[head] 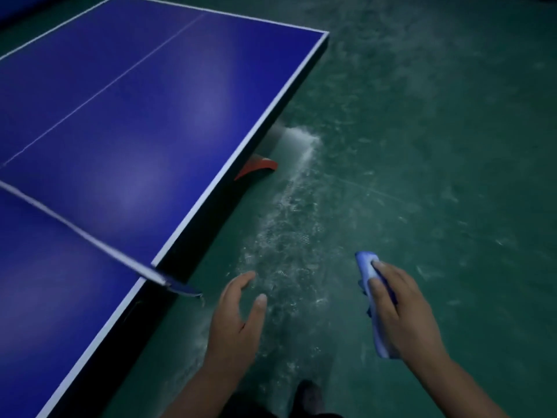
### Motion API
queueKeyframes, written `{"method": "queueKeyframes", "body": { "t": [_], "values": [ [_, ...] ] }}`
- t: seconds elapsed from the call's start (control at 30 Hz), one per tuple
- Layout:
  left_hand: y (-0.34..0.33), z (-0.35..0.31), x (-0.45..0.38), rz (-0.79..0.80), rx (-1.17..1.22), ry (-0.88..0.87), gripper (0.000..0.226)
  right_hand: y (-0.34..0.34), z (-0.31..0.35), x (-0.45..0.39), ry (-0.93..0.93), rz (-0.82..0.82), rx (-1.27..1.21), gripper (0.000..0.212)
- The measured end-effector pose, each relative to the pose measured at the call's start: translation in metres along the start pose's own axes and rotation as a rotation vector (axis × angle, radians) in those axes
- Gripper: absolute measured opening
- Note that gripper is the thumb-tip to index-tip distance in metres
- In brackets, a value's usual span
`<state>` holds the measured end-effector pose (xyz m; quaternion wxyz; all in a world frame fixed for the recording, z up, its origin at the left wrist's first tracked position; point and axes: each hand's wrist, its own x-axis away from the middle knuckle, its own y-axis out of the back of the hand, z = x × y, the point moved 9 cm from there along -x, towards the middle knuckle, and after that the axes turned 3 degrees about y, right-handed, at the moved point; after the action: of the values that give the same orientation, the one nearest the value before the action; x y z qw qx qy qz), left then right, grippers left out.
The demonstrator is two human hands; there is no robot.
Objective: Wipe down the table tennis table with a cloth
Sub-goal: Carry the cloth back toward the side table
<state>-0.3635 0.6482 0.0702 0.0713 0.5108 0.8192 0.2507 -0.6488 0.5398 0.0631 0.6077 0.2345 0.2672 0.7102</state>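
The blue table tennis table [144, 122] with white edge lines fills the left of the view, its net [78, 233] running across the lower left. My right hand [401, 309] grips a folded blue cloth [369, 273] in the air over the floor, well to the right of the table's side edge. My left hand [238, 315] hangs empty with loosely curled fingers, just right of the net post [184, 289]. Neither hand touches the table.
Green floor [437, 146] with whitish scuffed streaks runs along the table's right side. A red table foot [259, 167] sticks out from under the table edge. My dark shoe [310, 396] shows at the bottom.
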Motion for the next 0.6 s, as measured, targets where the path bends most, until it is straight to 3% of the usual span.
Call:
{"method": "queueKeyframes", "body": {
  "t": [0.2, 0.3, 0.4, 0.6],
  "values": [
    [-0.060, -0.085, -0.069, 0.109, 0.078, -0.048, 0.040, 0.069, -0.025, -0.059, -0.088, -0.132, -0.120, 0.049],
    [-0.084, -0.119, -0.121, 0.126, 0.147, -0.088, 0.044, 0.088, -0.029, -0.107, -0.092, -0.168, -0.162, 0.038],
    [-0.113, -0.143, -0.186, 0.136, 0.167, -0.111, 0.044, 0.098, -0.038, -0.167, -0.133, -0.182, -0.221, 0.026],
    [-0.197, -0.188, -0.336, 0.167, 0.198, -0.025, 0.043, 0.124, -0.073, -0.315, -0.280, -0.198, -0.288, 0.027]
  ]
}}
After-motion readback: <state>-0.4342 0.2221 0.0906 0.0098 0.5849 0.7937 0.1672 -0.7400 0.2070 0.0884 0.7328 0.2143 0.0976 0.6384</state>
